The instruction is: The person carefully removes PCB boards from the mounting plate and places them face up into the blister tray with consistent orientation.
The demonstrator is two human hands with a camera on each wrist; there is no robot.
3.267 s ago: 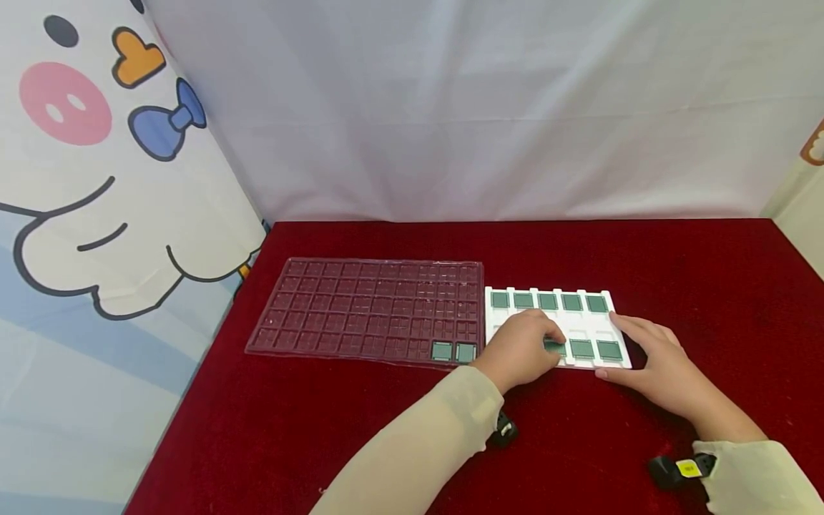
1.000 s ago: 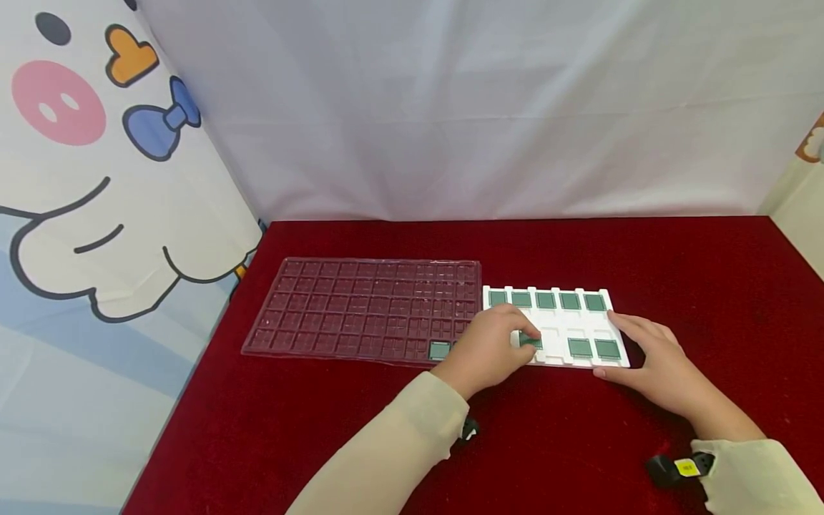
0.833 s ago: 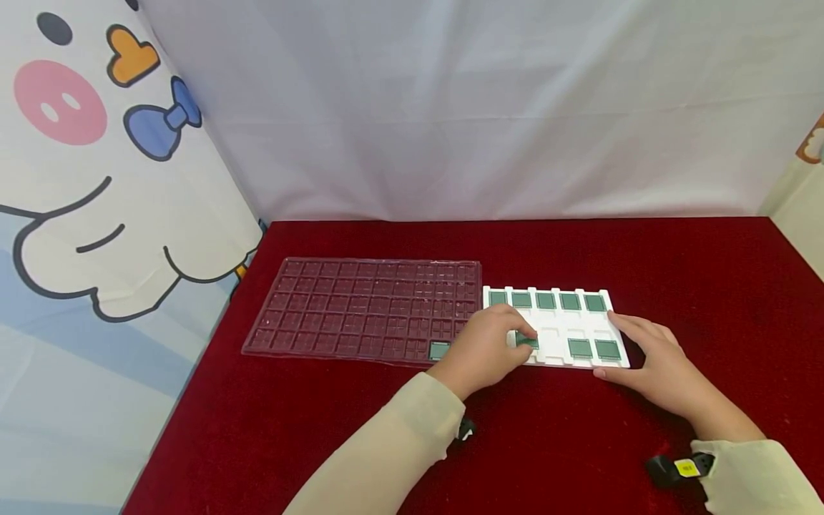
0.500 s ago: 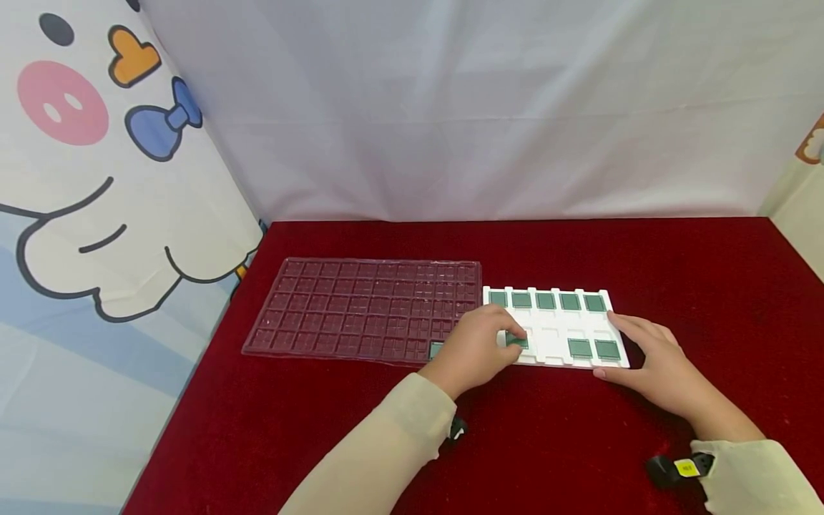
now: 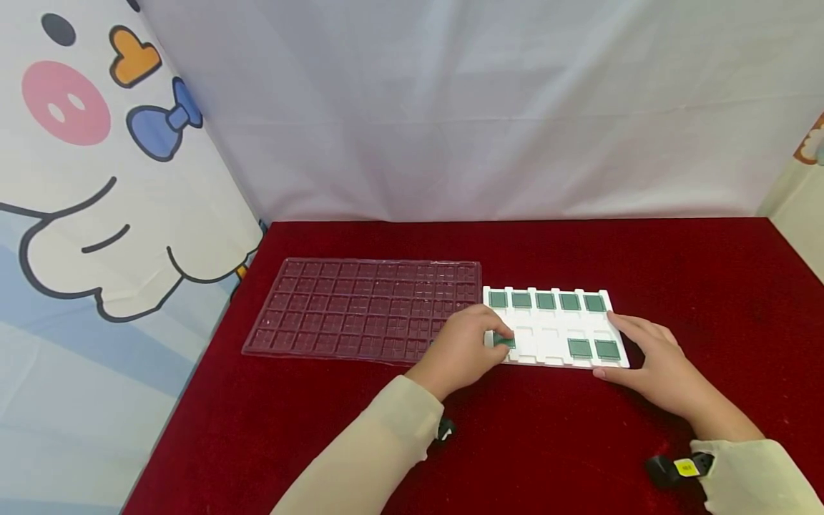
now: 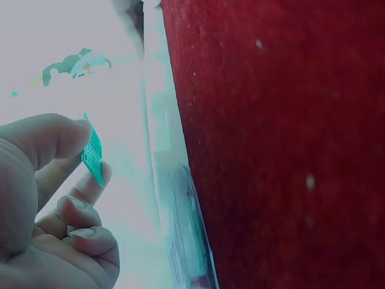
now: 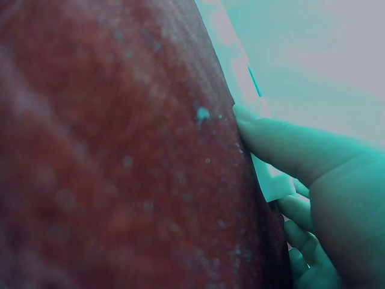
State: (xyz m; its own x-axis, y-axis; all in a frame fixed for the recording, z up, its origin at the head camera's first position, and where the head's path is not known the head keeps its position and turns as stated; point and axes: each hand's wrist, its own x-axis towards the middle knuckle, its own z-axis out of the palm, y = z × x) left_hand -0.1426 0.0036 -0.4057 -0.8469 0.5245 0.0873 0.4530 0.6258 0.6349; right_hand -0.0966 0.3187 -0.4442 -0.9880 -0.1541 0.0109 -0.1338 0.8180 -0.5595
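Observation:
In the head view my left hand [image 5: 460, 348] hovers over the left end of a white slotted tray [image 5: 552, 346], pinching a square green chip [image 5: 505, 341] between thumb and fingers. The left wrist view shows that chip [image 6: 92, 158] tilted, its face dotted. Green chips [image 5: 546, 301] fill the tray's back row, and two more chips [image 5: 580, 348] sit at the right of its front row. My right hand [image 5: 659, 368] holds the tray's right end, thumb at the near edge. In the right wrist view the thumb [image 7: 264, 135] presses the tray's edge [image 7: 280, 189].
A transparent compartment tray [image 5: 360, 309] lies flat on the red cloth [image 5: 547, 443], touching or nearly touching the white tray's left end. Its near right corner is hidden by my left hand. A pale curtain [image 5: 483, 114] hangs behind the table.
A chip has come out of the white tray's front row, and my left hand has carried it left, towards the transparent tray. My right hand stays put.

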